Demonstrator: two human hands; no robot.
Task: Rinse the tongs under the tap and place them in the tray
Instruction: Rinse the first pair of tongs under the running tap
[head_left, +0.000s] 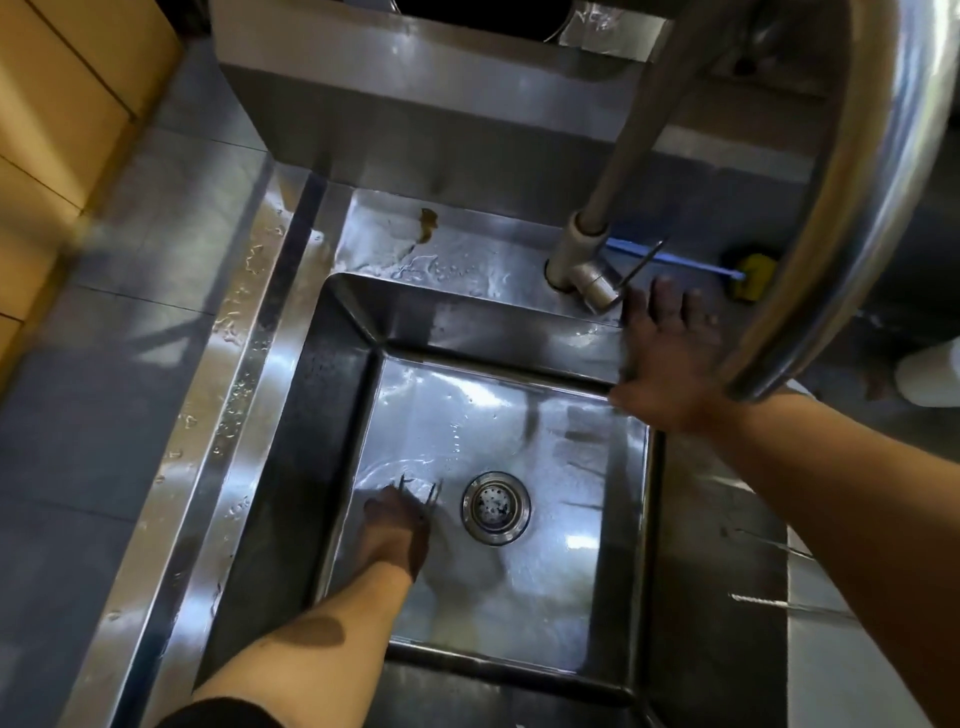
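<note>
My left hand reaches down into the steel sink, left of the drain. It is closed around the tongs; only their thin dark tips show past my fingers, just above the wet sink floor. My right hand hovers with fingers spread over the sink's back right corner, right beside the tap lever. I cannot tell whether it touches the lever. The tap's wide curved spout arches overhead on the right. Water ripples across the sink bottom.
A round drain strainer sits mid-sink. Behind the tap lies a blue-handled brush with a yellow head. A white container stands at the far right. Thin metal rods rest on the right counter. Cardboard boxes line the left.
</note>
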